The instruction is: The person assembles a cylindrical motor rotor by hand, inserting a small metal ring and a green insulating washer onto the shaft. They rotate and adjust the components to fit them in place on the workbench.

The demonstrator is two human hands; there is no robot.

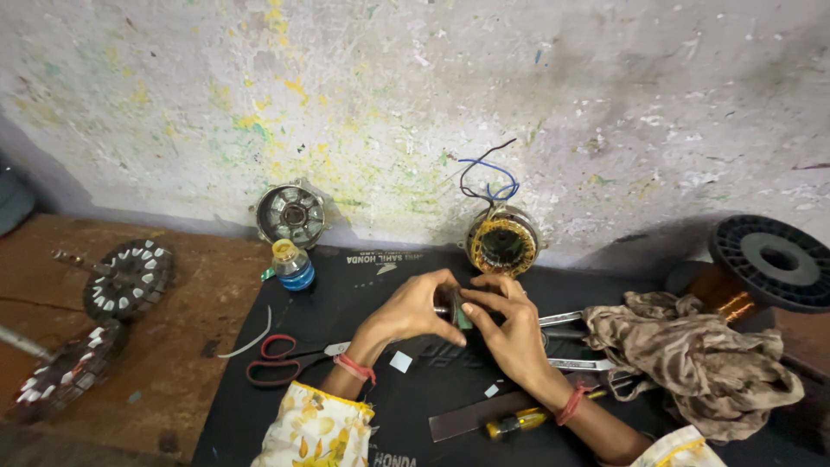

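1. Paint-flecked plaster wall (415,78) backs a worn wooden bench (181,346) covered by a black rubber mat (415,406).
2. Left hand (411,311) and right hand (510,333) both grip a small dark cylindrical part (456,310) above the mat's centre.
3. Copper-wound stator (502,243) leans against the wall; crumpled cloth (692,355) lies at right.
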